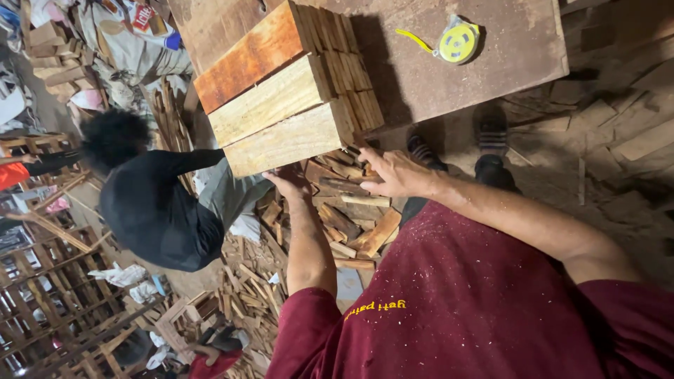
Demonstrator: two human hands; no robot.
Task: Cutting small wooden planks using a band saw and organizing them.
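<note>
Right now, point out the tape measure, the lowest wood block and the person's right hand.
tape measure (458,42), head view, yellow case face.
lowest wood block (284,144), head view, long pale side.
right hand (393,174), head view, back of hand.

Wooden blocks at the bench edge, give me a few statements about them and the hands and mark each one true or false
1. Both hands are at the near end of the stack of wooden blocks. True: the left hand is under its lower corner and the right hand is at its end.
2. The tape measure is red. False: it is yellow and lies on the brown workbench.
3. The right hand holds the tape measure. False: the tape measure lies apart from both hands, further along the bench.
4. Wood offcuts are piled on the floor below the hands. True.
5. Another person in a black top is bent over beside the bench. True.
</note>
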